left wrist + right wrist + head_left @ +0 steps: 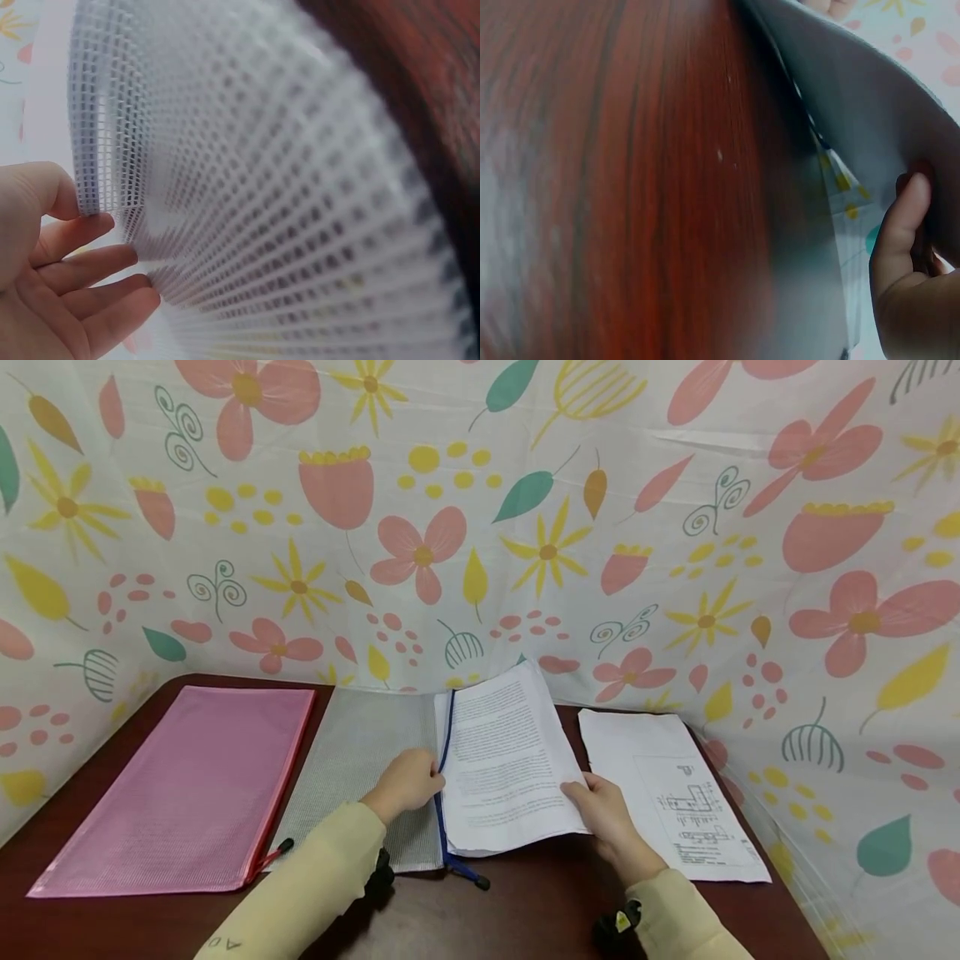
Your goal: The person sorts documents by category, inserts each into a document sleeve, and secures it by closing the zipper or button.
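A grey mesh zip pouch [352, 760] with a blue zipper edge [442, 817] lies at the middle of the table. My left hand [408, 781] pinches the pouch near that edge; in the left wrist view thumb and forefinger grip the mesh [109, 142], which bows upward, while the other fingers are extended. My right hand [609, 817] holds a stack of printed papers [502, 752] by its right edge. The stack's left edge is at the zipper side of the pouch; how far it reaches inside, I cannot tell. From the right wrist, the stack [855, 97] looks curved and lifted off the table.
To the left lies a pink mesh zip pouch [180, 793] with a red zipper. Papers with a printed technical drawing [667, 793] lie on the right. The dark wooden table [525, 910] meets a flower-patterned curtain [480, 527] at the back and sides.
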Demonstrator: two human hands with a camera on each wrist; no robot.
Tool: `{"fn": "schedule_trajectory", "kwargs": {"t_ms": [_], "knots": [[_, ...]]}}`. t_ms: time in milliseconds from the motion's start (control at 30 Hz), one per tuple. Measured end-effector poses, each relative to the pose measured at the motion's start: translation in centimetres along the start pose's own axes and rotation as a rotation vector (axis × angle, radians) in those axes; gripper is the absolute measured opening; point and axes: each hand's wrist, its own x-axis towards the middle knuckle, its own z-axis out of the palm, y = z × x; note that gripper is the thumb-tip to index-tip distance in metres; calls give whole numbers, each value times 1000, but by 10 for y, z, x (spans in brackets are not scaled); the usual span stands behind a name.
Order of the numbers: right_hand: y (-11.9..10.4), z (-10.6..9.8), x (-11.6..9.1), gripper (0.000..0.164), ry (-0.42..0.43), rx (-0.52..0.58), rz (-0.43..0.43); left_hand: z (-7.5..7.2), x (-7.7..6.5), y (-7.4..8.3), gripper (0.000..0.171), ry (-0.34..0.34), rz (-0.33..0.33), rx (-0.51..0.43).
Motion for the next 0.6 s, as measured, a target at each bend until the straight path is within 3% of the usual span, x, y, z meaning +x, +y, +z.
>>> {"fn": "schedule_trajectory", "kwargs": {"t_ms": [233,333,433,600], "knots": [[-3,3,-2,44,-16,66,30,-2,1,0,31,9,3,-2],[-4,3,-1,44,-12,84,41,-2,1,0,19,3,5,4],[-4,4,0,45,-4,100,54,-2,1,1,2,-16,57,52],[-2,5,1,45,-3,116,68,-1,1,2,11,-104,121,157]]}}
